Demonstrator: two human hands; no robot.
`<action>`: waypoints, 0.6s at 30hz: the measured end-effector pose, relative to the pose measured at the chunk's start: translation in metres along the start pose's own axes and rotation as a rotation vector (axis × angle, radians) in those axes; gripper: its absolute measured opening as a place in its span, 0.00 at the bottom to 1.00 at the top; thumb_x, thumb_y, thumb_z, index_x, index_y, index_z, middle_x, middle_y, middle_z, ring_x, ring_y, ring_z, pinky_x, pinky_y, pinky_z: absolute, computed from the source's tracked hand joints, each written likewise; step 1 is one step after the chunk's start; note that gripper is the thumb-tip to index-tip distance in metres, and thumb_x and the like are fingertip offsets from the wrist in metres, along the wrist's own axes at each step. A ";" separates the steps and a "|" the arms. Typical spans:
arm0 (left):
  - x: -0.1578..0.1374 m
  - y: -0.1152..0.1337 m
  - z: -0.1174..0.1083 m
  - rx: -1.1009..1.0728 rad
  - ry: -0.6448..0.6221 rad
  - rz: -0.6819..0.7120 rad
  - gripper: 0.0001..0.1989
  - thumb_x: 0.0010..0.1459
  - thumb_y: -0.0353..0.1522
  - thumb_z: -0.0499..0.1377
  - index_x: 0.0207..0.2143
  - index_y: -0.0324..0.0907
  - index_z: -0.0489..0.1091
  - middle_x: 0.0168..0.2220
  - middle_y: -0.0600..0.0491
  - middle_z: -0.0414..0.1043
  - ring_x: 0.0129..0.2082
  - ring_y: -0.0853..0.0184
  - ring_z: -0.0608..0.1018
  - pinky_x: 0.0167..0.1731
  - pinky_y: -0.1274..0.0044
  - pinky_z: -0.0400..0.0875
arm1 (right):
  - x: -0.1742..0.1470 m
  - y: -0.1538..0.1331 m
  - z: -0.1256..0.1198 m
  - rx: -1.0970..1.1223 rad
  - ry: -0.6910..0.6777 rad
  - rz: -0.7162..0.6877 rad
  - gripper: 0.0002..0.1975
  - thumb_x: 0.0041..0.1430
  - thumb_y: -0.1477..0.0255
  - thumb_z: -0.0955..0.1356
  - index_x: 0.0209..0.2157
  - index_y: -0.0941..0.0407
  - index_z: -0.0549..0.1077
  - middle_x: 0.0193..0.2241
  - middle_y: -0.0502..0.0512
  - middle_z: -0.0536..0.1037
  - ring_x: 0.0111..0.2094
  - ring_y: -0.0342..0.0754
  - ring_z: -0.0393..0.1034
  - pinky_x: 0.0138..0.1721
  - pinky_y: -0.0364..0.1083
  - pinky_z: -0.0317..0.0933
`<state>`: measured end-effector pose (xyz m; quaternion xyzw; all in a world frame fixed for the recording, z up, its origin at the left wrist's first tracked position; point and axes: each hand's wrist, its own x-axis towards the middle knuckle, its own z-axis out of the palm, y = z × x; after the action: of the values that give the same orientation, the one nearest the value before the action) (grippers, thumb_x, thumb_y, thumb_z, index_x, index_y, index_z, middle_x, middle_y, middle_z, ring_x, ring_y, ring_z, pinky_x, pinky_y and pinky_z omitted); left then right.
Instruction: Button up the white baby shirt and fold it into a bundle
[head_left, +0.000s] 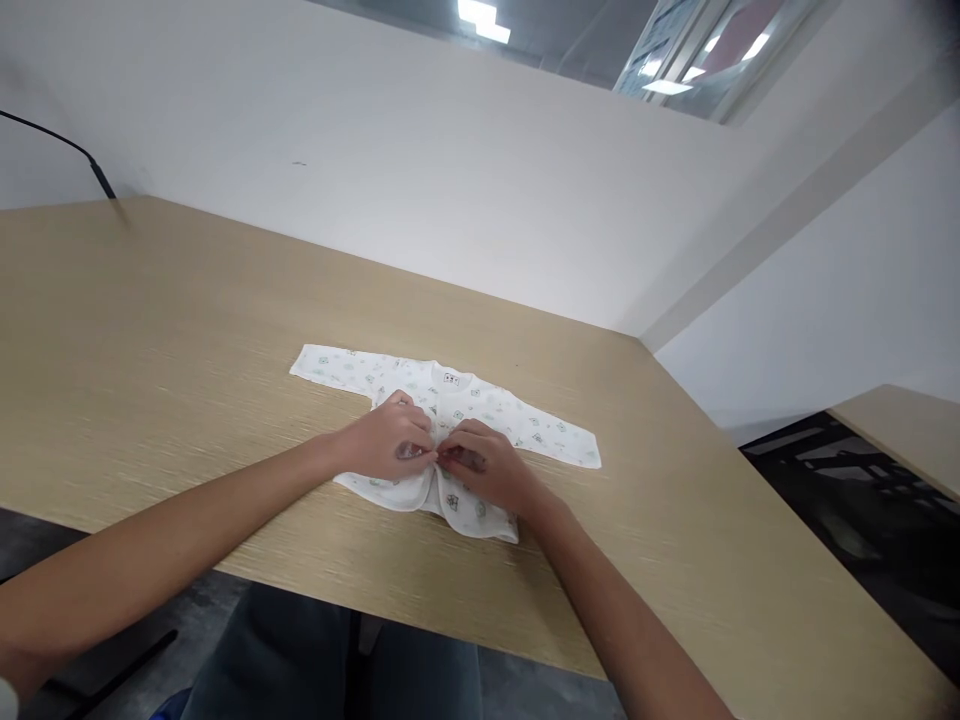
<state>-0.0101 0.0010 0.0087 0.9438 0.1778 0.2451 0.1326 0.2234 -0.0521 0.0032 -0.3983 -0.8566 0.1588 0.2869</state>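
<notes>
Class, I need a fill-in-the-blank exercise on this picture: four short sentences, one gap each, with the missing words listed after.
1. The small white baby shirt lies flat on a ____ table.
2. The left hand and right hand meet at the shirt's ____ opening.
3. Both sleeves are spread out to the ____.
4. A black cable shows at the far ____ of the table.

Missing words: wooden; front; sides; left

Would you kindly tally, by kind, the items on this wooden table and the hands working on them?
Baby shirt, white, printed: 1
Left hand: 1
Right hand: 1
Black cable at the table's far left corner: 1
Total: 4
</notes>
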 end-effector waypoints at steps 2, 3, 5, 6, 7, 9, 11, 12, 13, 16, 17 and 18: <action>0.001 0.000 0.001 -0.006 0.045 -0.025 0.14 0.64 0.35 0.57 0.25 0.43 0.74 0.27 0.56 0.75 0.30 0.69 0.73 0.49 0.69 0.59 | 0.000 0.001 0.000 -0.003 -0.004 0.004 0.03 0.65 0.72 0.71 0.36 0.53 0.77 0.34 0.53 0.77 0.38 0.48 0.72 0.41 0.48 0.66; 0.001 0.001 0.002 -0.018 0.061 -0.030 0.12 0.64 0.35 0.58 0.28 0.43 0.75 0.29 0.56 0.77 0.31 0.69 0.74 0.49 0.69 0.58 | 0.000 0.001 0.000 -0.001 -0.006 -0.002 0.05 0.66 0.71 0.70 0.34 0.53 0.77 0.33 0.52 0.77 0.37 0.48 0.71 0.41 0.48 0.66; 0.001 0.002 0.002 -0.044 0.076 -0.025 0.08 0.63 0.34 0.58 0.32 0.44 0.76 0.30 0.57 0.78 0.32 0.69 0.76 0.50 0.69 0.58 | 0.000 0.003 0.001 0.008 -0.007 -0.023 0.08 0.67 0.69 0.70 0.32 0.54 0.75 0.31 0.52 0.76 0.36 0.48 0.70 0.39 0.47 0.65; 0.001 0.002 0.002 -0.050 0.076 -0.018 0.08 0.62 0.34 0.58 0.33 0.45 0.76 0.31 0.57 0.78 0.32 0.69 0.76 0.50 0.69 0.58 | 0.000 0.004 0.001 0.013 -0.008 -0.032 0.10 0.68 0.69 0.69 0.30 0.54 0.74 0.31 0.53 0.76 0.36 0.48 0.70 0.39 0.47 0.64; 0.000 0.003 0.002 -0.050 0.072 -0.012 0.07 0.62 0.34 0.58 0.34 0.45 0.76 0.31 0.57 0.78 0.32 0.69 0.76 0.50 0.69 0.57 | 0.000 0.004 0.002 0.016 -0.008 -0.038 0.11 0.68 0.69 0.69 0.29 0.54 0.74 0.30 0.53 0.76 0.36 0.48 0.70 0.38 0.47 0.64; 0.000 0.003 0.003 -0.047 0.063 -0.002 0.07 0.62 0.33 0.58 0.34 0.45 0.76 0.31 0.57 0.78 0.33 0.69 0.76 0.50 0.68 0.57 | 0.000 0.005 0.002 0.015 -0.009 -0.037 0.13 0.68 0.68 0.69 0.28 0.54 0.73 0.29 0.53 0.75 0.35 0.48 0.69 0.38 0.48 0.64; 0.000 0.004 0.003 -0.045 0.056 0.008 0.07 0.62 0.32 0.57 0.34 0.45 0.76 0.31 0.57 0.78 0.33 0.69 0.76 0.50 0.69 0.57 | 0.000 0.005 0.002 0.011 -0.012 -0.028 0.13 0.68 0.68 0.69 0.27 0.54 0.73 0.29 0.52 0.75 0.35 0.48 0.69 0.38 0.48 0.63; 0.000 0.004 0.003 -0.045 0.057 0.012 0.07 0.62 0.31 0.57 0.35 0.45 0.76 0.31 0.57 0.77 0.33 0.69 0.76 0.50 0.69 0.57 | 0.000 0.005 0.002 0.009 -0.014 -0.024 0.14 0.68 0.68 0.69 0.27 0.54 0.73 0.29 0.53 0.75 0.35 0.49 0.69 0.37 0.48 0.63; 0.000 0.004 0.003 -0.044 0.058 0.014 0.07 0.62 0.31 0.56 0.34 0.45 0.76 0.30 0.58 0.77 0.32 0.69 0.76 0.50 0.69 0.57 | 0.000 0.005 0.002 0.008 -0.018 -0.022 0.14 0.69 0.68 0.69 0.27 0.54 0.73 0.29 0.53 0.74 0.35 0.49 0.69 0.37 0.48 0.63; 0.000 0.005 0.003 -0.043 0.058 0.016 0.08 0.62 0.31 0.56 0.34 0.45 0.75 0.29 0.57 0.76 0.32 0.69 0.75 0.50 0.69 0.58 | 0.000 0.004 0.001 0.006 -0.030 -0.022 0.14 0.69 0.68 0.69 0.27 0.54 0.72 0.28 0.53 0.74 0.35 0.49 0.68 0.37 0.48 0.63; 0.000 0.005 0.004 -0.043 0.057 0.017 0.08 0.62 0.31 0.56 0.34 0.44 0.75 0.29 0.57 0.76 0.32 0.69 0.75 0.50 0.69 0.58 | 0.000 0.004 0.001 0.006 -0.032 -0.020 0.15 0.69 0.68 0.68 0.26 0.54 0.72 0.28 0.52 0.74 0.35 0.49 0.68 0.37 0.48 0.63; 0.000 0.005 0.004 -0.043 0.055 0.018 0.08 0.62 0.31 0.56 0.34 0.44 0.75 0.29 0.57 0.76 0.32 0.69 0.75 0.50 0.69 0.58 | 0.000 0.004 0.001 0.006 -0.033 -0.018 0.15 0.69 0.67 0.68 0.26 0.54 0.72 0.28 0.53 0.74 0.35 0.48 0.68 0.37 0.48 0.63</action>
<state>-0.0071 -0.0040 0.0070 0.9352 0.1674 0.2759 0.1458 0.2253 -0.0498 0.0002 -0.3869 -0.8643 0.1654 0.2756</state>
